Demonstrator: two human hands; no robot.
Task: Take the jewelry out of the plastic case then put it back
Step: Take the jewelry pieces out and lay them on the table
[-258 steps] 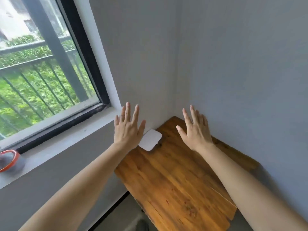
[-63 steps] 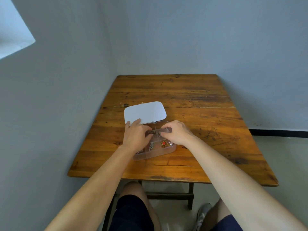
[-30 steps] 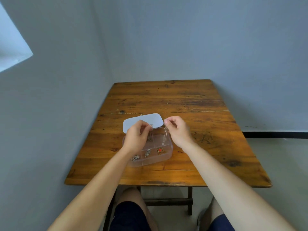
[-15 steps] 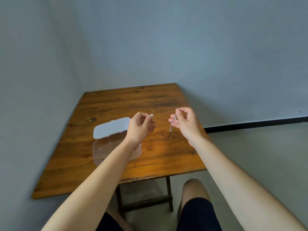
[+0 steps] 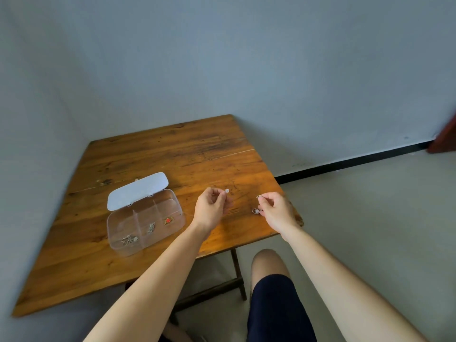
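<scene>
A clear plastic case (image 5: 116, 227) lies open on the wooden table (image 5: 158, 154), its white lid (image 5: 137, 191) folded back. Inside it I see a red-and-gold piece (image 5: 168, 220) and two silver pieces (image 5: 151, 227) (image 5: 129, 239) in separate compartments. My left hand (image 5: 211, 209) hovers right of the case and pinches a small sparkling earring (image 5: 227, 191). My right hand (image 5: 277, 211) is near the table's right edge, pinching a dangling earring (image 5: 256, 211) that hangs just above the wood.
Grey walls close in behind and to the left of the table. A black skirting strip (image 5: 350, 164) runs along the floor at right, with a dark red door edge (image 5: 444, 137) at far right. My knee (image 5: 269, 262) is below the table's front edge.
Both hands lifted an earring each out of the case and carried them to the right, over the table's right part. The camera has swung right, so the case now sits at the left.
</scene>
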